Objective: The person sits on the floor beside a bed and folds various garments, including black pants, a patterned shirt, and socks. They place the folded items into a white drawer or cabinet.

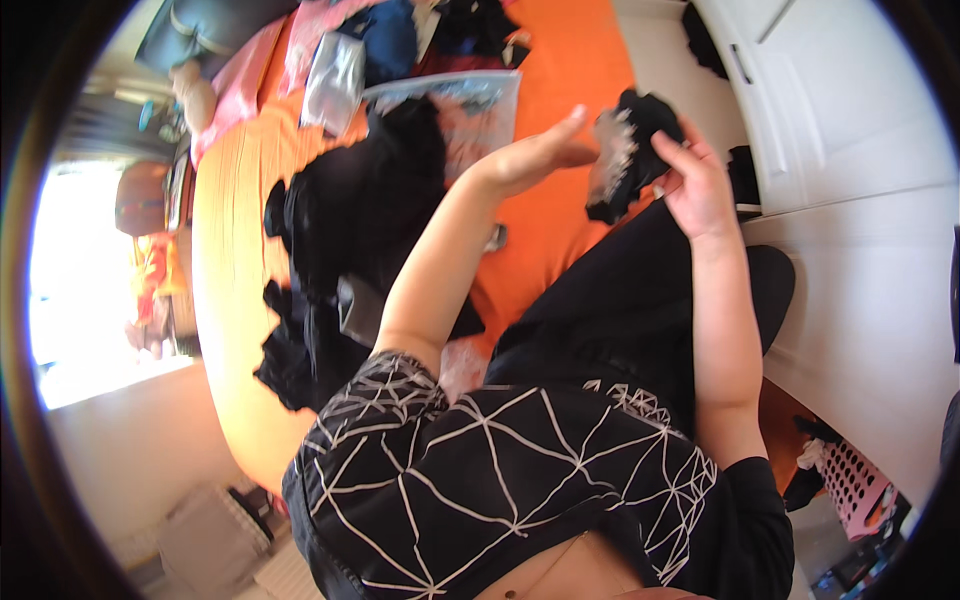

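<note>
My right hand [697, 180] grips a bunched black cloth item with a sheer, lace-like edge [626, 154], held up over the bed's edge. Beside it, on its left, my left hand [536, 154] is raised with the fingers apart and holds nothing that I can see. Beneath my left forearm, black clothes [360, 202] lie heaped on the orange bedsheet [570, 45]. Just past my left hand is a clear zip bag [480, 120] lying flat, and a clear plastic package [334, 82] lies to its left.
More folded or piled clothes [390, 37] and pink pillows [244, 82] lie at the bed's far side. White cabinet doors [847, 150] stand close on the right. A pink perforated basket [855, 487] is at the lower right. A bright window [75, 277] is at the left.
</note>
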